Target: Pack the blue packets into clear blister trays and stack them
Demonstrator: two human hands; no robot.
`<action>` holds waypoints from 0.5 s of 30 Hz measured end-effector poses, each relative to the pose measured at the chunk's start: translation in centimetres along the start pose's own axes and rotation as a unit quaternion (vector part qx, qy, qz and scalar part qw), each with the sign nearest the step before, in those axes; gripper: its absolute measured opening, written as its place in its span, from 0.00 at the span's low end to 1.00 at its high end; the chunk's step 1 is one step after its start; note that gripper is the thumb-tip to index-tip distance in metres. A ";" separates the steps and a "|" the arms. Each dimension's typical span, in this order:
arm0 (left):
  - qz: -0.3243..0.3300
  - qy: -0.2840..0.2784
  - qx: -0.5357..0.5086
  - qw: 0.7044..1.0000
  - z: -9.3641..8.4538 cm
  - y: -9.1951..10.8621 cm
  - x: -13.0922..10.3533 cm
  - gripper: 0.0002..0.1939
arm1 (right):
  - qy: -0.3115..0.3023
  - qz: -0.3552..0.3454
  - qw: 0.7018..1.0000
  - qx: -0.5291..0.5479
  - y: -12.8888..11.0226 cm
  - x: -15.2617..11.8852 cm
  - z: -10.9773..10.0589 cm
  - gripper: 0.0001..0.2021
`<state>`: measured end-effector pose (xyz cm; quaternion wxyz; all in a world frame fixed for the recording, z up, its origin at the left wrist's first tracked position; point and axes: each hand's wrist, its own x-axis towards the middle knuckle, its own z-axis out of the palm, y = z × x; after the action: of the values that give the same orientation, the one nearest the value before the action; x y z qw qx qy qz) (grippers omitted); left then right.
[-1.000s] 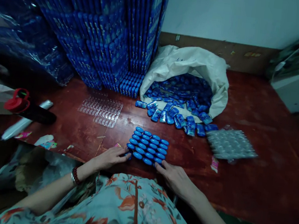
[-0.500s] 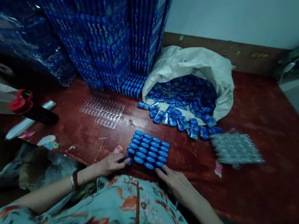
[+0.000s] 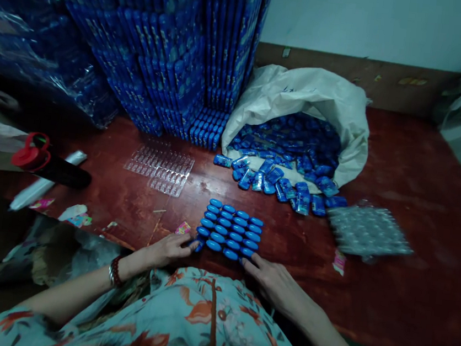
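Several blue oval containers [image 3: 236,229] stand in four columns near the table's front edge. At their lower left corner my left hand [image 3: 174,247] has its thumb and fingers closed round a blue container [image 3: 199,244]. My right hand [image 3: 266,272] is at the lower right corner, its fingertips against a blue piece [image 3: 241,260] mostly hidden under them. Behind the columns, a white sack [image 3: 325,89] lies open, with blue packets [image 3: 274,175] inside it and spilling out in front.
Clear blister trays [image 3: 160,168] lie left of centre, and a stack of clear trays [image 3: 369,230] at the right. A black bottle with a red lid [image 3: 64,171] lies at the left beside a white roll [image 3: 36,194]. Tall blue stacks [image 3: 163,71] rise behind.
The view has shifted slightly. Both hands remain at the front corners of the blue columns, with little visible movement.
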<state>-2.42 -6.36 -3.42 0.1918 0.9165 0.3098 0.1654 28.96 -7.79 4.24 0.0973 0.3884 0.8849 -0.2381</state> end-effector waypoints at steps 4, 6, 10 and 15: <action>0.051 -0.061 0.020 0.997 -2.0 0.0 1.2 0.16 | -0.017 0.004 1.000 -0.012 -0.4 0.4 -0.6 0.22; 0.065 -0.098 0.027 0.993 -2.9 0.1 1.8 0.15 | -0.019 0.008 1.000 -0.024 -0.7 0.7 -0.7 0.22; 0.052 -0.099 0.069 0.991 -3.0 0.5 2.1 0.14 | -0.033 0.035 0.997 -0.061 -1.7 1.7 -1.1 0.21; -0.001 0.032 0.179 0.983 -0.8 1.4 0.5 0.18 | 0.032 0.073 0.992 -0.100 -2.3 2.1 0.3 0.19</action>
<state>-1.67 -6.87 -1.95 0.0147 0.9297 0.3417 0.1367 25.85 -7.93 4.02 0.1240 0.4483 0.8759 -0.1282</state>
